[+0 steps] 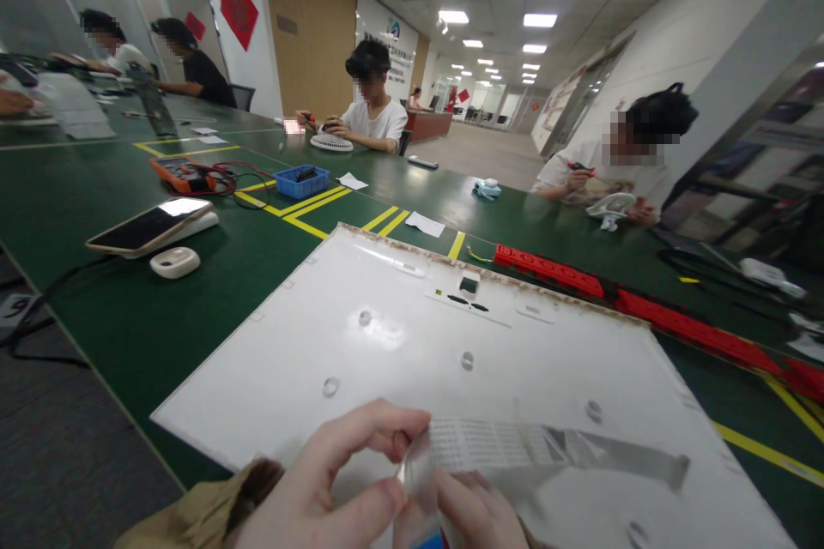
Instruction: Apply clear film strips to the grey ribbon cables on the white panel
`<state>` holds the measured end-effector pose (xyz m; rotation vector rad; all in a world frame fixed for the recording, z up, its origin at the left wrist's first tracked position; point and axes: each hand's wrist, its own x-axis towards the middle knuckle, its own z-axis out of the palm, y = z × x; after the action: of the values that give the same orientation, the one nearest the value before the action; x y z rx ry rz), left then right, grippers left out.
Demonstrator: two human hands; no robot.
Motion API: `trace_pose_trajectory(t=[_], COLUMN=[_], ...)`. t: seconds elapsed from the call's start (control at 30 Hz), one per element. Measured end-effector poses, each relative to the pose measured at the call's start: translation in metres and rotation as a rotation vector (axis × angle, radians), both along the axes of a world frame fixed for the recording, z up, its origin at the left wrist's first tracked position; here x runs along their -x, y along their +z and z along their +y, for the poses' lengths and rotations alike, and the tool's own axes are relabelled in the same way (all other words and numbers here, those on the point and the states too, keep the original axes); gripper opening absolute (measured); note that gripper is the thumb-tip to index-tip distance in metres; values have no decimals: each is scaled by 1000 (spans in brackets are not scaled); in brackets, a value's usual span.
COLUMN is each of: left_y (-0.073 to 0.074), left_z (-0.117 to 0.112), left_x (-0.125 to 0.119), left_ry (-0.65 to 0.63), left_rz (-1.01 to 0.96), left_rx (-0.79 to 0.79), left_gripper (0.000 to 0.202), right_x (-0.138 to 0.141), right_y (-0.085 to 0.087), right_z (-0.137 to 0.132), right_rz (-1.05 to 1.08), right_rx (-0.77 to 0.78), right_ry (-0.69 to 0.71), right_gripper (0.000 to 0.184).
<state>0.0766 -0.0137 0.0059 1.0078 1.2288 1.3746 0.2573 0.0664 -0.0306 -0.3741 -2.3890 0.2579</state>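
Observation:
A large white panel (399, 343) lies flat on the green table (129, 309) in front of me. My left hand (328, 489) is at the bottom edge, thumb and fingers pinched on the near end of a clear plastic strip (547, 448) that stretches to the right over the panel. My right hand (473, 510) sits just under the strip beside the left, fingers curled against the same end. A small blue bit (430, 541) shows between the two hands; what it is I cannot make out.
A phone on a white stand (151, 227) and a small white oval case (174, 262) lie to the left. A red power strip (644, 309) runs along the right. Farther off are a blue tray (301, 181), an orange meter (186, 176), and several seated people working.

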Motion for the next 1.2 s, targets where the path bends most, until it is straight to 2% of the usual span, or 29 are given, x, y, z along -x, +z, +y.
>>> trace_pose_trajectory(t=[0.2,0.33,0.4,0.47,0.7,0.87,0.93,1.1,1.2], left_y=[-4,-4,-4,-4,-13,-14,-14,-13,-10], left_z=[-2,1,3,3,3,2,2,4,6], left_x=[1,4,4,5,6,5,4,3,3], left_ry=[-7,-121,-139,-131,-136,-71,-41,-18,-3], left_rz=[8,109,158,188,274,289,279,247,208], left_rx=[51,65,66,64,34,23,15,-6,-31], left_gripper=[41,39,38,38,37,34,32,27,31], right_x=[1,7,10,13,17,14,15,18,15], right_y=[-2,3,9,14,20,26,25,6,-2], right_z=[1,-1,-2,-3,-2,-3,-4,-3,-4], right_rz=[-30,10,39,55,81,25,24,247,244], right_rx=[-36,-63,-72,-81,-203,-284,-279,-296,-302], right_ry=[14,30,65,103,67,13,-4,-31,-25], right_gripper=[30,27,27,28,32,41,41,40,36])
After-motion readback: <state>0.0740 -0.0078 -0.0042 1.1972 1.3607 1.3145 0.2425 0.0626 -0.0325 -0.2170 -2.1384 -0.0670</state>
